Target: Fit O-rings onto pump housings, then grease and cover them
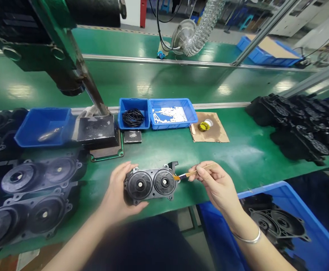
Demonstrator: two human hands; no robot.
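My left hand (121, 190) grips the left end of a grey and black housing (153, 183) with two round recesses, each with a pale centre. The thumb lies along its near side and the fingers along the far side. My right hand (213, 181) pinches a thin paintbrush (191, 173) by its wooden handle. The brush's orange-brown bristles meet the right rim of the housing's right recess. Beyond the housing, a small open pot of yellowish stuff (203, 126) rests on a stained piece of cardboard (219, 130).
A press (98, 130) stands at the back left. Behind the housing sit a blue bin of black rings (133, 117) and a blue tray of white strips (170, 114). Similar housings (40, 210) line the left; black parts (308, 124) pile at right, above a blue crate (316, 210).
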